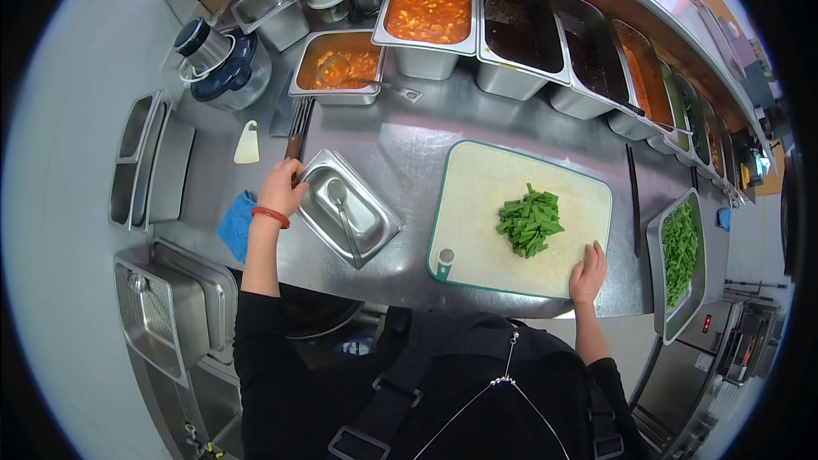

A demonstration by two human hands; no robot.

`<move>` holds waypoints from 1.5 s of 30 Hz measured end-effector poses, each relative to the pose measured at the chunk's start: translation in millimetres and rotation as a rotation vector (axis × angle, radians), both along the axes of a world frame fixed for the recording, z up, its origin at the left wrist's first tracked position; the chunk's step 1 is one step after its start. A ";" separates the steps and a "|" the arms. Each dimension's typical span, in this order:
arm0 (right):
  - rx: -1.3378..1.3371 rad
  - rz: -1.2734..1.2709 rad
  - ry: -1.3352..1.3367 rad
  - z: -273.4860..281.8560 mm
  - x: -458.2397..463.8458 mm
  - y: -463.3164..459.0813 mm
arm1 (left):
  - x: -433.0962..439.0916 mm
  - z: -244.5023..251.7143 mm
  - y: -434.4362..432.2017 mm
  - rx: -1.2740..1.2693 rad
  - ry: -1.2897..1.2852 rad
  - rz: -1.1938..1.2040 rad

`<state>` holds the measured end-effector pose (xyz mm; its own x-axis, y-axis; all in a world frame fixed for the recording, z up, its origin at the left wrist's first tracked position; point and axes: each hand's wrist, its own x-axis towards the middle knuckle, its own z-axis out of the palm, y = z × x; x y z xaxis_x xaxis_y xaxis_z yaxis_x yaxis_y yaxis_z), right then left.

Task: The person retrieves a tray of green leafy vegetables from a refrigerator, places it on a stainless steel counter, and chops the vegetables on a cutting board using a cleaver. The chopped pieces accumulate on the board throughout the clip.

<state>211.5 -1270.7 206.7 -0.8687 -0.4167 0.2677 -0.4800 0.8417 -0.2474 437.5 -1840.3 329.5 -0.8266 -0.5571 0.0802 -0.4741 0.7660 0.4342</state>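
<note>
My left hand (pixel 281 186), with a red bracelet at the wrist, is at the left corner of a small steel pan (pixel 309 222). Its fingers are curled by the lower end of a wooden handle (pixel 294 147) on a slotted or tined metal tool; whether they grip the handle or the pan rim is unclear. A metal spoon (pixel 345 223) lies in that pan. My right hand (pixel 588 275) rests on the lower right edge of a pale cutting board (pixel 473 204) with a green border. Chopped green stalks (pixel 530 220) are heaped on the board.
Steel food pans line the back, including one of orange-red sauce (pixel 429 3). A ladle (pixel 383 86) sits in a smaller sauce pan (pixel 319 96). Right are black chopsticks (pixel 632 204) and a tray of greens (pixel 679 255). Left are a blue cloth (pixel 235 227), white scraper (pixel 247 144) and food chopper (pixel 227 70).
</note>
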 end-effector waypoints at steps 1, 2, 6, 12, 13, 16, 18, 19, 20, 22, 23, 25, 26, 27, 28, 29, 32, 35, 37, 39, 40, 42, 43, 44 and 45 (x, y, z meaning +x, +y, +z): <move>-0.006 0.010 0.004 -0.8 -0.1 0.4 | 0.5 1.5 -1.7 0.086 0.019 0.017; -0.011 0.014 0.007 -1.8 -0.3 1.0 | 1.0 3.4 -3.9 0.171 0.039 0.034; -0.018 0.034 0.007 -3.3 -3.1 4.5 | 6.7 8.8 -14.7 0.502 0.073 0.061; -0.330 -0.114 0.000 18.8 -13.4 -20.2 | 58.3 20.5 -54.7 0.750 0.243 0.119; -0.429 -0.050 -0.049 25.2 -13.7 -34.1 | 71.8 21.9 -59.7 0.814 0.317 0.136; -0.673 0.110 -0.353 45.4 -6.7 -93.8 | 111.1 27.2 -72.9 0.857 0.350 0.184; -0.669 0.331 -0.579 58.3 4.3 -141.9 | 128.4 23.1 -76.8 0.844 0.296 0.220; -0.632 0.443 -0.655 62.7 13.8 -166.9 | 135.7 20.7 -77.2 0.842 0.274 0.240; -0.675 0.482 -0.861 65.1 25.0 -192.8 | 141.5 16.3 -74.2 0.863 0.288 0.231; -0.534 0.630 -1.021 71.0 45.9 -233.7 | 146.1 9.8 -69.7 0.865 0.247 0.244; -0.478 0.678 -1.089 72.7 57.5 -250.9 | 146.4 7.9 -65.9 0.877 0.229 0.245; -0.425 0.789 -1.161 77.4 78.2 -274.3 | 143.8 8.4 -56.1 0.899 0.243 0.236; -0.402 0.839 -1.166 80.5 87.1 -282.1 | 142.2 12.4 -50.8 0.904 0.229 0.234; -0.339 0.860 -1.179 84.0 94.5 -289.3 | 139.2 17.7 -45.5 0.908 0.200 0.256; -0.415 0.893 -1.221 88.3 100.3 -294.8 | 135.3 24.0 -39.6 0.898 0.212 0.216; -0.453 0.893 -1.276 93.6 106.0 -298.1 | 129.5 29.8 -33.6 0.898 0.219 0.194; -0.571 0.866 -1.457 111.7 122.7 -308.0 | 102.3 51.7 -23.4 0.823 0.191 0.126; -0.633 0.813 -1.617 129.0 129.8 -306.9 | 56.3 62.9 -5.4 0.628 0.101 -0.058; -0.511 0.816 -1.393 135.3 122.7 -301.0 | 14.3 60.7 14.9 0.719 0.126 -0.173; -0.614 0.731 -1.209 139.8 113.8 -283.1 | -25.6 55.4 40.2 0.816 0.077 -0.194; -0.604 0.695 -1.166 140.1 108.4 -273.9 | -44.7 50.9 53.2 0.845 0.123 -0.262; -0.719 0.557 -1.040 138.6 95.0 -243.9 | -76.5 43.7 78.1 0.910 0.113 -0.309; -0.741 0.493 -0.972 137.2 87.4 -225.5 | -90.8 39.1 94.0 0.939 0.170 -0.355; -0.769 0.401 -1.117 133.2 80.7 -209.7 | -102.8 29.3 108.5 0.953 0.232 -0.370; -0.748 0.388 -1.022 130.1 72.0 -188.4 | -113.1 23.2 126.2 0.969 0.318 -0.398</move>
<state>283.5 -1459.1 336.8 -0.6738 -0.7215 -0.1593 0.0213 0.1966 -0.9803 324.4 -1714.1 352.7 -0.9805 -0.1964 -0.0066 -0.0280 0.1067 0.9939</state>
